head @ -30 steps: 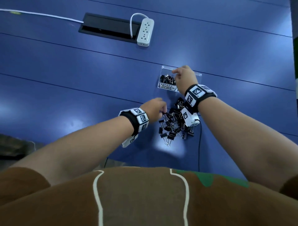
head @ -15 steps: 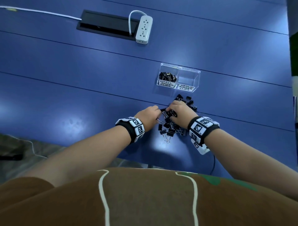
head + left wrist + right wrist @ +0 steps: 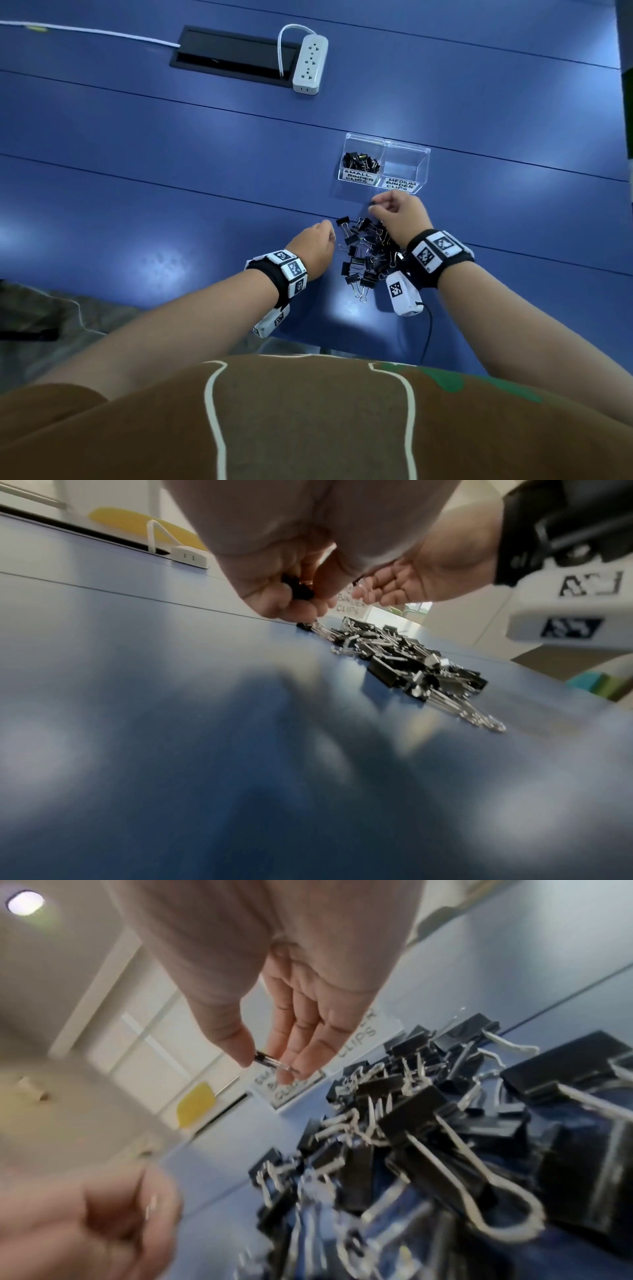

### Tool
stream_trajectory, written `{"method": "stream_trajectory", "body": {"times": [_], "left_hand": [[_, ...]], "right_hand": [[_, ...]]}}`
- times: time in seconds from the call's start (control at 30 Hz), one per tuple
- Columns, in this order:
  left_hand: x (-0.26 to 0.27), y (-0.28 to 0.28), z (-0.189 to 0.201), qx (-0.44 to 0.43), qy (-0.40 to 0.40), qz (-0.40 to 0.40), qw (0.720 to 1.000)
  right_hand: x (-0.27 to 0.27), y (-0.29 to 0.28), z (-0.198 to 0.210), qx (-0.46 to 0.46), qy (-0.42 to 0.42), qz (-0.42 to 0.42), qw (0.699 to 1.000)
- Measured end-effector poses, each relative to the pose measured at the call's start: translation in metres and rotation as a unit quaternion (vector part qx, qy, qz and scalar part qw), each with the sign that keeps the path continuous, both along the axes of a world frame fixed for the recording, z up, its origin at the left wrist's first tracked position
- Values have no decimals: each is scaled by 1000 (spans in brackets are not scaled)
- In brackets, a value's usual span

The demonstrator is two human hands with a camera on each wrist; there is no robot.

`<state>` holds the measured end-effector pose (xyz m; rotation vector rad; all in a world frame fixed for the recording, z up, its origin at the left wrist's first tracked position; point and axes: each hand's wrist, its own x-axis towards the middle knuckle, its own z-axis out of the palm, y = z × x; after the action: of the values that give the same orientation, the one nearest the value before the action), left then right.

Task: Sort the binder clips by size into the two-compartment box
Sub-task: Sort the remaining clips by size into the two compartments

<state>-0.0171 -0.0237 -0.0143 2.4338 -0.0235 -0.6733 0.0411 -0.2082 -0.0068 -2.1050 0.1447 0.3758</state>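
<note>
- Two-compartment box (image 3: 424, 161), far side of desk (image 3: 171, 171): small clips (image 3: 361, 161) in left bin; right bin looks empty.
- Pile (image 3: 368, 251) unsorted, near side.
- Right hand (image 3: 400, 214) pinches small clip (image 3: 265, 1060); left hand (image 3: 313, 245) grips another clip (image 3: 298, 588).
- Most sorting remains.

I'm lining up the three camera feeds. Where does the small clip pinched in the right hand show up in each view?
Head: small clip at the right hand's fingertips, just below the clear box.
Left wrist: not clearly visible; only the right hand shows, upper centre.
Right wrist: clip between thumb and fingers, centre.
Shared landmark: the clip pile.
</note>
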Motion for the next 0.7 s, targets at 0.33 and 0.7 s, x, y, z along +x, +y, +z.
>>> {"method": "stream_trajectory", "body": {"times": [0.33, 0.7], "left_hand": [[-3, -8, -18, 44, -35, -89, 994], [6, 1, -13, 65, -67, -112, 989]], "right_hand": [[-11, -12, 14, 59, 97, -41, 993], [-46, -14, 0, -217, 16, 168, 962]]}}
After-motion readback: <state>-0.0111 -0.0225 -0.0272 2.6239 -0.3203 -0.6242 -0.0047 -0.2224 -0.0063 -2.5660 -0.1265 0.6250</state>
